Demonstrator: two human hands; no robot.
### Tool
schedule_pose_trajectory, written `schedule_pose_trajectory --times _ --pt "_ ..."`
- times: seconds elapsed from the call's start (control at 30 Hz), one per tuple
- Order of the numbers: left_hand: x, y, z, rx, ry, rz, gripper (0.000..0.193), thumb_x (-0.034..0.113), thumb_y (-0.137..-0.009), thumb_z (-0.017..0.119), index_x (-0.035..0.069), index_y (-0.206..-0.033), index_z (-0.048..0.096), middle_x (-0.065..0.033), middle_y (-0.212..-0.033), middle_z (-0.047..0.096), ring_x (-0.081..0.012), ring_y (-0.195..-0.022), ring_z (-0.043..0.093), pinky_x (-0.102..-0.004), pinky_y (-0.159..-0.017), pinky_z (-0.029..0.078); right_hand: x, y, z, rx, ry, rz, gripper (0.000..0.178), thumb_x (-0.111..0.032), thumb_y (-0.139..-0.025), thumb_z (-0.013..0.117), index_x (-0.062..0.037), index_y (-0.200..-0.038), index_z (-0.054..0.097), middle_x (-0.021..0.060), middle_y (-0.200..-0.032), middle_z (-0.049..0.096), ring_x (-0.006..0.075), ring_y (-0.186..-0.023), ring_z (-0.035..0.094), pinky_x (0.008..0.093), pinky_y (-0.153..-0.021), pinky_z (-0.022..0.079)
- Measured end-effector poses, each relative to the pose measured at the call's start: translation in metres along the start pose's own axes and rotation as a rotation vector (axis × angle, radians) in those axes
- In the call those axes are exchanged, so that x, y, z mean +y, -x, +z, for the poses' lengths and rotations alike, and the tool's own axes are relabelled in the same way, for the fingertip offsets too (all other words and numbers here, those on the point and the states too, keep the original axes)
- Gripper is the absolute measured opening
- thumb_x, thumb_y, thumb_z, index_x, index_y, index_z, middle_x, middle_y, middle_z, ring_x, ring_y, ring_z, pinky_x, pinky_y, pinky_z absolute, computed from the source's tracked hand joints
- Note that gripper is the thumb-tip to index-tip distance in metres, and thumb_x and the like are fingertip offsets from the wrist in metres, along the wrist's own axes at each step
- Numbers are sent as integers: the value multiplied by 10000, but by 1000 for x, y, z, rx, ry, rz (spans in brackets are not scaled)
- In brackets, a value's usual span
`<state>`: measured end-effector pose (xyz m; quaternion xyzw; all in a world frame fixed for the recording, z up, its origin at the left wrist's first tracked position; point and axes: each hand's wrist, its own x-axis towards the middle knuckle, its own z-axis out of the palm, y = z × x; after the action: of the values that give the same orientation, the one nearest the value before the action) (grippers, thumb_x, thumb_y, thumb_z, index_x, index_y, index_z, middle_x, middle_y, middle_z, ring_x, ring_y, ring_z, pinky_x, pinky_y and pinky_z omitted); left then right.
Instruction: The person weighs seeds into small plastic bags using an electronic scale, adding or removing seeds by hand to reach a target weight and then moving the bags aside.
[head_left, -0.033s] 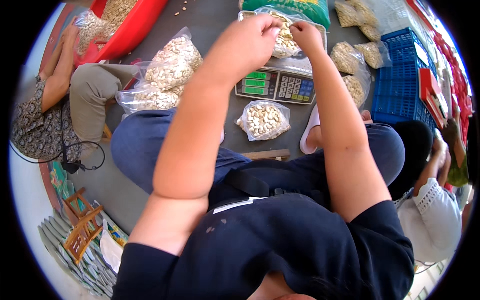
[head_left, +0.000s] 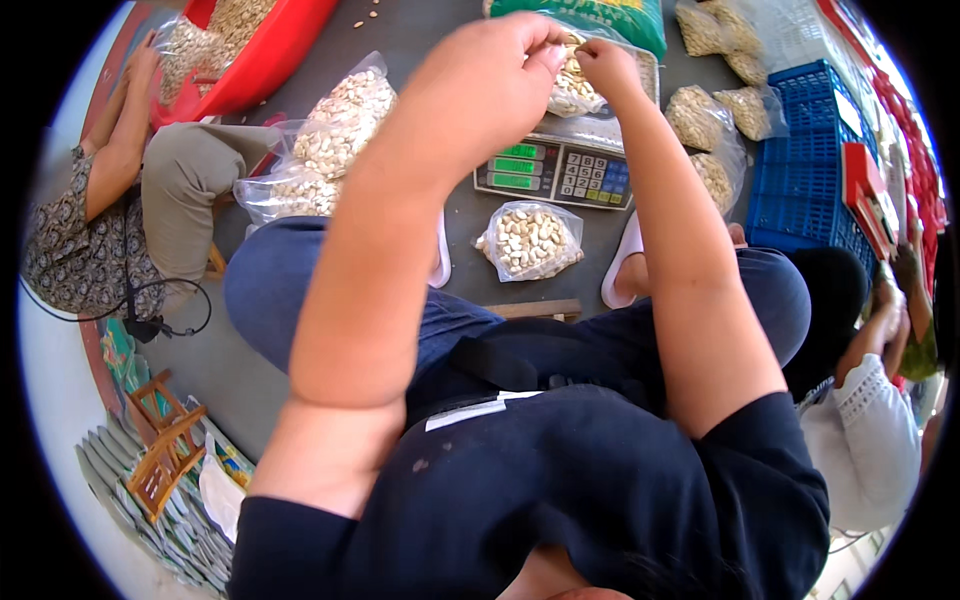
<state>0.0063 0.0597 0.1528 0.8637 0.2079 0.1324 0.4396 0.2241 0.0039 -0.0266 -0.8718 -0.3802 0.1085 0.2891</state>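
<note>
A clear plastic bag of pale, bean-like pieces sits on the metal pan of a digital scale. My left hand is at the bag's left side, its thumb and fingers pinched on the upper edge. At the right side of the mouth, my right hand has its fingertips pressed together on the plastic. Part of the bag is hidden behind my left hand. The scale's green display is lit beside its keypad. A smaller filled bag lies on the floor between my feet, below the scale.
Filled bags lean together at left, near a red tub where another person works. More bags lie at right by blue crates. A green sack lies behind the scale. Another person sits at far right.
My left hand and forearm have shifted slightly left and cover more of the floor bags. Both hands stay at the bag on the scale.
</note>
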Motion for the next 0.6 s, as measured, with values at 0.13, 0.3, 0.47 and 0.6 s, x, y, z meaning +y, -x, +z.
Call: schedule_pose_trajectory --times 0.13,0.3,0.47,0.6 --pt "15 17 -39 -89 -467 117 268 187 -776 531 11 -977 550 -144 -852 587 -237 -764 570 -286 -695 435 27 -24 59 -188 469 78 551 -444 -724 542 -49 -1096 451 196 -1099 483 342 -937 518 407 -805 414" --pt "-43 7 -63 -308 -805 -130 276 238 -763 546 12 -918 577 -159 -782 586 -253 -714 574 -313 -663 447 9 -23 84 -269 347 156 446 -424 -752 515 -86 -1041 486 182 -1068 508 334 -914 524 404 -783 415" --pt "-65 -19 -78 -229 -551 -115 295 267 -789 526 0 -904 576 -143 -790 592 -246 -721 569 -315 -651 450 21 -37 66 -125 139 112 317 -377 -739 537 -121 -920 580 142 -845 596 299 -800 559 372 -699 428" --pt "-52 -24 -69 -303 -567 -118 331 310 -786 524 12 -917 580 -136 -795 596 -238 -726 576 -313 -651 453 20 -52 35 3 -137 118 267 -286 -765 586 -51 -891 581 17 -641 574 113 -486 477 259 -454 393"
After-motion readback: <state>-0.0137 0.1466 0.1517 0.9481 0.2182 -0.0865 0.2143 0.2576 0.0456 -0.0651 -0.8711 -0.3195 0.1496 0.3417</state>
